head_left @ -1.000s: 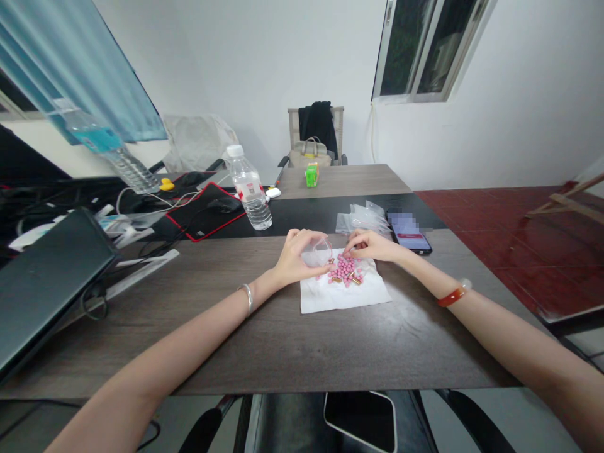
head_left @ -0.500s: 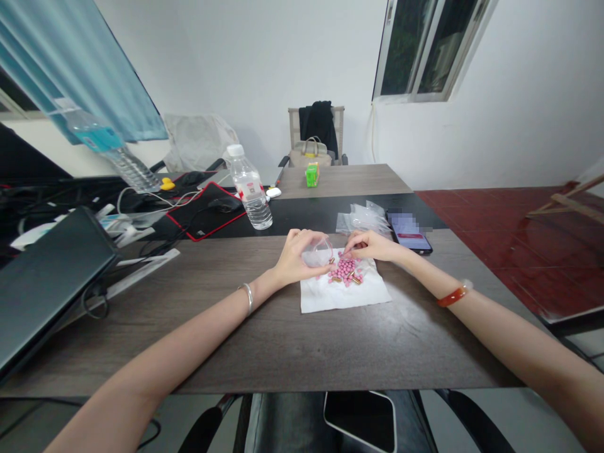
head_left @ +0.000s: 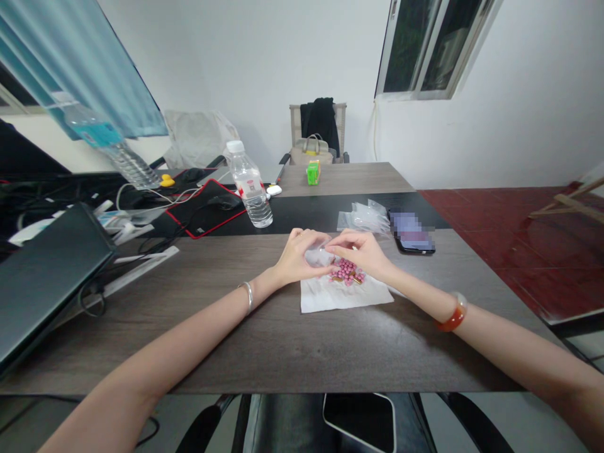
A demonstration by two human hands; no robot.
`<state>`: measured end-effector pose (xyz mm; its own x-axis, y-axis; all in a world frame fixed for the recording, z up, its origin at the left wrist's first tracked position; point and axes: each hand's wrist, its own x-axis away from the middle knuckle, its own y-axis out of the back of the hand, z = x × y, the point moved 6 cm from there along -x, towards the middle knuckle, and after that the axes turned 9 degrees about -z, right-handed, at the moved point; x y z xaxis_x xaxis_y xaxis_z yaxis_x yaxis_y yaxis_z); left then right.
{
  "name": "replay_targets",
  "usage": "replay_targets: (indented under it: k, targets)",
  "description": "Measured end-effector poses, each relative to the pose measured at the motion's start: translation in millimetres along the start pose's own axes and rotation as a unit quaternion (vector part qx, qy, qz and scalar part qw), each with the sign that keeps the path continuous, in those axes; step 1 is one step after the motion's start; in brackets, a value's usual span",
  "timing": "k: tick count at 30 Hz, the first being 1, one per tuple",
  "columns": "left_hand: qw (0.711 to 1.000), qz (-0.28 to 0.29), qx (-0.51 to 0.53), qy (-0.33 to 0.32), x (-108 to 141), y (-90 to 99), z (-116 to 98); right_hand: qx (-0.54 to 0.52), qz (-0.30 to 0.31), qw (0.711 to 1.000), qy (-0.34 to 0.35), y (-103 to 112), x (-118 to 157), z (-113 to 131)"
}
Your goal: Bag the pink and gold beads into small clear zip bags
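Your hands are together at the centre of the frame, almost touching. Your left hand (head_left: 298, 261) cups a small clear plastic bag (head_left: 318, 257), and your right hand (head_left: 359, 249) reaches across to its edge, though whether it grips the bag is hard to tell. Just below them, pink tablets (head_left: 346, 272) and a few gold-brown capsules (head_left: 353, 279) lie heaped on a white paper napkin (head_left: 325, 301) on the bench (head_left: 377, 352). Beyond, more clear plastic bags (head_left: 363, 217) lie beside a smartphone (head_left: 413, 244), and a water bottle (head_left: 250, 189) stands to the upper left.

Two hands (head_left: 302, 259), two water bottles (head_left: 250, 185), two bangles (head_left: 454, 313)
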<state>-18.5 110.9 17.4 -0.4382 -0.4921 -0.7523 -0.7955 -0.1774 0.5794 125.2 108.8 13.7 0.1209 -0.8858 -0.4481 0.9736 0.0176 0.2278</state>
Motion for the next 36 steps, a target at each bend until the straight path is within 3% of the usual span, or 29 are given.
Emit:
replay_targets:
  k: [4, 10, 16, 23, 36]
  targets:
    - [1.000, -0.001, -0.003, 0.018, 0, 0.8, 3, 0.007, 0.018, 1.000, 0.004, 6, -7, -5]
    - [0.999, -0.010, 0.001, 0.030, 0, 2.5, 5, -0.009, 0.088, 0.991, -0.105, 25, -20, -51]
    - [0.999, -0.032, 0.010, 0.028, 0, 5.3, 5, 0.084, 0.215, 0.972, -0.045, 27, -17, -63]
    - [0.999, -0.038, 0.008, 0.029, -1, 7.1, 3, 0.097, 0.206, 0.973, -0.026, 23, -16, -60]
    - [1.000, -0.030, 0.002, -0.003, 1, 6.4, -1, 0.096, 0.135, 0.981, -0.095, 22, -16, -73]
